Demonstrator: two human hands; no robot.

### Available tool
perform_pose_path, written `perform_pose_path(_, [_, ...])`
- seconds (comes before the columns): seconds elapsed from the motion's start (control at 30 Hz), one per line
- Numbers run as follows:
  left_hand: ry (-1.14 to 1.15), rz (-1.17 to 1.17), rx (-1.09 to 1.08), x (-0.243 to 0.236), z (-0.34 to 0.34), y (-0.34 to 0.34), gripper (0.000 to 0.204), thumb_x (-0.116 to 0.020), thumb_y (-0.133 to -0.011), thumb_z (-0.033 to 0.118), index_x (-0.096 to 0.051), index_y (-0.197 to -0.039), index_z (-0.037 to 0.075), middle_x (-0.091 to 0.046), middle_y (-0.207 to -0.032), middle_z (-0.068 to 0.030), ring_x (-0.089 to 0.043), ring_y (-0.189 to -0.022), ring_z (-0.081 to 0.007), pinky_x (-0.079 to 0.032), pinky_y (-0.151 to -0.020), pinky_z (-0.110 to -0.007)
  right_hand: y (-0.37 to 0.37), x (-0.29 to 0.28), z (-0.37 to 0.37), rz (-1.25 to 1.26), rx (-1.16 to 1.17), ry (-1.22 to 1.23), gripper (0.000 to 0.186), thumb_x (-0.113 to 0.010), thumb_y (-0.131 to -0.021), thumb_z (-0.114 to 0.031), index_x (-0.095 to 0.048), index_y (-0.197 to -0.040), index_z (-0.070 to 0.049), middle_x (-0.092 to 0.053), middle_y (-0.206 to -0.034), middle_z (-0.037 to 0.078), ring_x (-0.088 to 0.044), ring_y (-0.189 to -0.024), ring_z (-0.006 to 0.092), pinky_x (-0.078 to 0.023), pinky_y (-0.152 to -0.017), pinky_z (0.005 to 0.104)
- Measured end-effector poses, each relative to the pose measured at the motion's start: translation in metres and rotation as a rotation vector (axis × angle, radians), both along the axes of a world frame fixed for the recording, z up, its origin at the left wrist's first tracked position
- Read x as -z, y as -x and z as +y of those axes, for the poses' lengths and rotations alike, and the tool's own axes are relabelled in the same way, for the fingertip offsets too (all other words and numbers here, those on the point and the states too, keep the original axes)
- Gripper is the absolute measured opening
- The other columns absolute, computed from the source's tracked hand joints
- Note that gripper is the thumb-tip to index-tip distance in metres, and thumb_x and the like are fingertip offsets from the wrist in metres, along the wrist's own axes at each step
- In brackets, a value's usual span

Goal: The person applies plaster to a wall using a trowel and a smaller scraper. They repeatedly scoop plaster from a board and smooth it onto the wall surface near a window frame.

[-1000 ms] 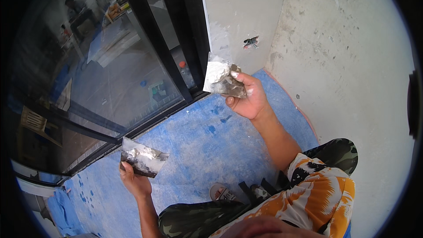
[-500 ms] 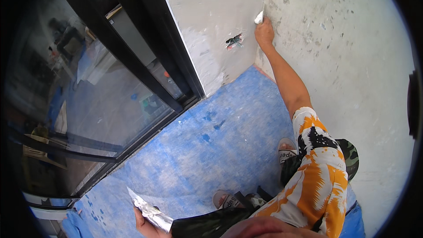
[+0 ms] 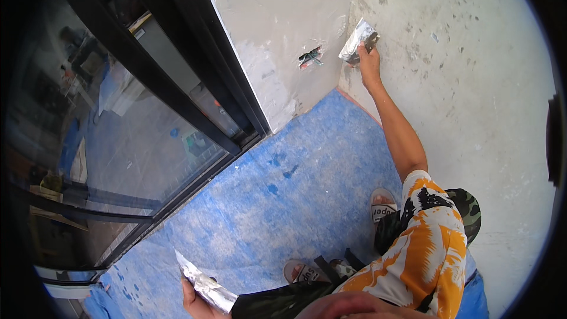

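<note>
My right hand (image 3: 370,66), arm stretched out far, is closed around a metal putty knife (image 3: 357,40). White filler coats its wide blade, which is in front of the inner corner between the grey left wall (image 3: 280,12) and the speckled right wall (image 3: 449,82). Whether the blade touches the wall I cannot tell. Low at the near left, my left hand (image 3: 198,302) grips a second wide metal scraper blade (image 3: 207,286) with whitish filler on its face. Left of the putty knife, a rough cut-out (image 3: 309,58) in the wall shows wires.
Blue protective sheeting (image 3: 254,212) covers the floor, with darker wet-looking spots. A black-framed glass sliding door (image 3: 171,94) runs along the left. My sandalled feet (image 3: 383,204) stand near the right wall. A dark object (image 3: 554,142) sits at the far right edge.
My right hand has moved slightly down and right from the corner, and the putty knife has turned so its broad filler-covered face shows. The left hand and its scraper have barely shifted.
</note>
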State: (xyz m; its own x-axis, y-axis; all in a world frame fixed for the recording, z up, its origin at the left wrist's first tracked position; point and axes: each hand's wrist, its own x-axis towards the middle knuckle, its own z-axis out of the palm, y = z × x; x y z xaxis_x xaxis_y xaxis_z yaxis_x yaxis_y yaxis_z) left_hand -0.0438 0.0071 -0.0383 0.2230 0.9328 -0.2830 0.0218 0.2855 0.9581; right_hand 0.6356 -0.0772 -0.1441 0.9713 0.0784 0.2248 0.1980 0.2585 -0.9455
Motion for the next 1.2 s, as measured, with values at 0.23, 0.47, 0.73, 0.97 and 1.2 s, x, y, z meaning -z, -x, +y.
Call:
perform_pose_path(0.23, [0.577, -0.679, -0.067, -0.016, 0.047, -0.093, 0.03, -0.05, -0.107, 0.022, -0.06, -0.122, -0.002, -0.071, -0.11, -0.0178, -0.074, -0.094, -0.0257, -0.065, -0.082, -0.036, 0.242, -0.074, 0.018, -0.2, -0.744, -0.271, 0.044, -0.055, -0.106, -0.039, -0.054, -0.13, -0.002, -0.059, -0.11, 0.002, -0.052, -0.096, 0.0093, -0.044, -0.087, 0.0263])
perform_pose_path(0.47, [0.501, -0.598, 0.233, -0.005, 0.047, -0.121, 0.037, -0.04, -0.104, 0.016, -0.059, -0.13, -0.001, -0.067, -0.121, -0.0172, -0.067, -0.11, -0.0274, -0.057, -0.095, -0.042, 0.361, -0.108, 0.024, -0.918, -1.325, 0.021, 0.078, -0.066, -0.083, 0.009, -0.053, -0.149, -0.03, -0.037, -0.145, 0.024, -0.04, -0.136, 0.0439, -0.037, -0.112, 0.0536])
perform_pose_path(0.73, [0.284, -0.783, 0.273, -0.022, 0.065, -0.083, 0.033, -0.047, -0.103, 0.013, -0.059, -0.129, -0.005, -0.071, -0.109, -0.0128, -0.072, -0.094, -0.0224, -0.061, -0.08, -0.032, 0.202, -0.015, 0.03, -0.674, -0.537, 0.379, 0.042, -0.054, -0.105, -0.025, -0.055, -0.143, -0.005, -0.059, -0.128, 0.023, -0.057, -0.121, 0.0339, -0.047, -0.103, 0.0375])
perform_pose_path(0.97, [0.251, -0.57, -0.025, -0.028, 0.056, -0.083, 0.034, -0.047, -0.105, 0.016, -0.059, -0.13, -0.003, -0.07, -0.115, -0.0117, -0.071, -0.099, -0.0213, -0.059, -0.085, -0.033, -0.029, 0.007, 0.049, -0.169, 0.489, 0.452, 0.041, -0.051, -0.094, -0.011, -0.061, -0.131, 0.003, -0.068, -0.117, 0.029, -0.064, -0.111, 0.0462, -0.049, -0.097, 0.0473])
perform_pose_path(1.2, [0.256, -0.52, -0.006, -0.024, 0.057, -0.082, 0.035, -0.049, -0.104, 0.018, -0.058, -0.131, -0.002, -0.07, -0.118, -0.0113, -0.07, -0.101, -0.0223, -0.059, -0.088, -0.036, -0.034, 0.015, 0.073, -0.215, 0.361, 0.555, 0.041, -0.052, -0.093, -0.008, -0.062, -0.131, 0.002, -0.065, -0.125, 0.027, -0.063, -0.114, 0.0444, -0.05, -0.097, 0.0476])
